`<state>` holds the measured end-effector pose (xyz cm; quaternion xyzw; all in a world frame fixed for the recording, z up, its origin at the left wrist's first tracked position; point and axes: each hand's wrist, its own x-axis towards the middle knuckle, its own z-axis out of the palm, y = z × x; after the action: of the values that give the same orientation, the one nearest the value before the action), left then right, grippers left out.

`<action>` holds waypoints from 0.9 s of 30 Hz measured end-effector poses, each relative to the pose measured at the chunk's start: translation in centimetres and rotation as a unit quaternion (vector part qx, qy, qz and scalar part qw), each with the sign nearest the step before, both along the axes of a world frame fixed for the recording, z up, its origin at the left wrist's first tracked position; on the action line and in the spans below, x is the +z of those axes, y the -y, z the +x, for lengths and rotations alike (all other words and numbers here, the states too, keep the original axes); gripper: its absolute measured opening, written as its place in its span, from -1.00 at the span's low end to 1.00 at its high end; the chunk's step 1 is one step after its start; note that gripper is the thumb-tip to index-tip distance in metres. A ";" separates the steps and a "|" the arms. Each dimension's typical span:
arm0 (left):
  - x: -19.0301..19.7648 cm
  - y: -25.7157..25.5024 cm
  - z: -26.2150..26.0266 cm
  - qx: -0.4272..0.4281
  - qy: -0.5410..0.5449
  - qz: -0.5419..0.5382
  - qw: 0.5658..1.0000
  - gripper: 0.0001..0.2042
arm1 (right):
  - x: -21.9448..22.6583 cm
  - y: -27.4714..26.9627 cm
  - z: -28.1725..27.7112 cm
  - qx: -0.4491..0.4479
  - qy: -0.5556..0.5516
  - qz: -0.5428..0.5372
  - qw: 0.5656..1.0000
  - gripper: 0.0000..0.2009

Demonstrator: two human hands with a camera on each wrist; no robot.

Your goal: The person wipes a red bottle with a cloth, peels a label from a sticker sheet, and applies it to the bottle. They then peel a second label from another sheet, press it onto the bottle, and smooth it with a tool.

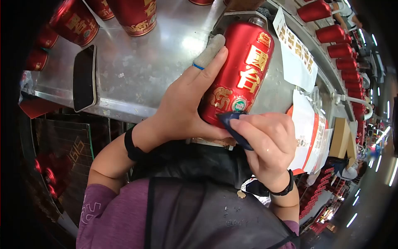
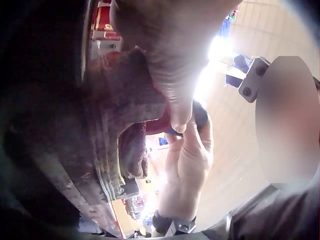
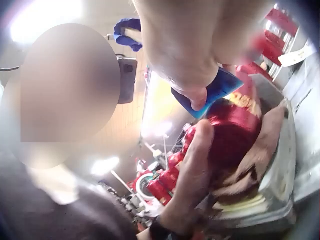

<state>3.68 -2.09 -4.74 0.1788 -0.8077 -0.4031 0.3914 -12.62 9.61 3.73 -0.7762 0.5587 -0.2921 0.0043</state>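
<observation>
A red bottle (image 1: 238, 68) with gold characters, a gold emblem and a small green round label lies tilted, its silvery threaded neck pointing away. My left hand (image 1: 182, 97) grips it from the left, thumb across the base end; a grey cover with a blue band sits on one finger. My right hand (image 1: 269, 143) pinches a thin, flat, dark blue piece (image 1: 236, 126) with a pointed corner. That corner is right at the bottle's lower edge, close to the green label. In the right wrist view the blue piece (image 3: 220, 90) overlaps the base end of the bottle (image 3: 232, 125).
A phone (image 1: 85, 79) lies on the metal table (image 1: 124, 74), with several red bottles (image 1: 76, 23) standing behind it. White sheets with gold stickers (image 1: 295, 52) are at the right. Farther right, red bottles (image 1: 348, 64) stand in a row. A cardboard box (image 1: 340, 137) is nearby.
</observation>
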 end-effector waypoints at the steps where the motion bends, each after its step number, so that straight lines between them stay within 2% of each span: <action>1: -0.1 0.0 -0.1 0.002 -0.003 0.005 1.000 0.21 | 0.1 0.1 0.1 0.001 -0.004 0.006 1.000 -0.62; 3: -0.1 -0.1 -0.4 0.023 -0.022 -0.006 0.999 0.19 | 0.2 0.4 -1.2 -0.043 -0.017 0.009 0.999 -0.64; 5: 0.0 -0.2 -0.2 0.025 -0.017 -0.002 1.000 0.18 | 0.6 0.1 -0.1 -0.007 -0.025 0.026 0.999 -0.64; 8: 0.3 -0.2 -0.2 0.028 -0.010 0.003 1.000 0.17 | 0.5 0.2 -0.5 -0.015 -0.012 0.031 0.999 -0.63; 10: 0.3 -0.4 -0.1 0.031 -0.008 0.006 0.999 0.17 | 0.3 0.5 -0.9 -0.038 -0.053 -0.002 0.998 -0.61; 11: 0.3 -0.3 -0.1 0.028 -0.007 0.019 0.999 0.17 | 1.1 0.0 -0.2 -0.009 -0.055 0.044 0.997 -0.58; 13: 0.3 -0.3 0.0 0.026 -0.007 0.035 0.999 0.17 | 0.6 -0.1 -0.3 0.010 -0.041 0.031 0.999 -0.60; 16: 0.4 -0.4 0.1 0.019 0.003 0.038 0.999 0.17 | 0.5 0.7 -1.5 -0.032 -0.069 0.000 0.997 -0.60; 19: 0.2 -0.2 -0.1 0.043 -0.011 -0.010 0.999 0.17 | 0.9 0.3 -0.6 0.008 -0.059 0.036 0.998 -0.55; 21: 0.3 -0.4 0.0 0.057 0.015 -0.026 0.998 0.16 | 0.8 0.8 -1.6 -0.043 -0.065 0.008 0.997 -0.56; 23: -0.2 -0.5 -0.3 0.066 0.005 -0.030 0.997 0.16 | 0.9 0.7 -0.8 -0.016 -0.095 0.003 0.995 -0.57; 25: -0.7 -0.4 -0.4 0.080 -0.001 -0.056 0.995 0.15 | 1.8 -0.2 1.2 0.041 -0.100 0.065 0.992 -0.58; 27: -0.6 -0.7 -0.2 0.078 0.021 -0.029 0.996 0.11 | 1.5 -0.3 1.3 0.070 -0.107 0.059 0.990 -0.58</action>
<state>3.51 -1.44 -5.32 0.2382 -0.8108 -0.3437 0.4097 -11.36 9.91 5.23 -0.8384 0.5168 -0.1728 0.0101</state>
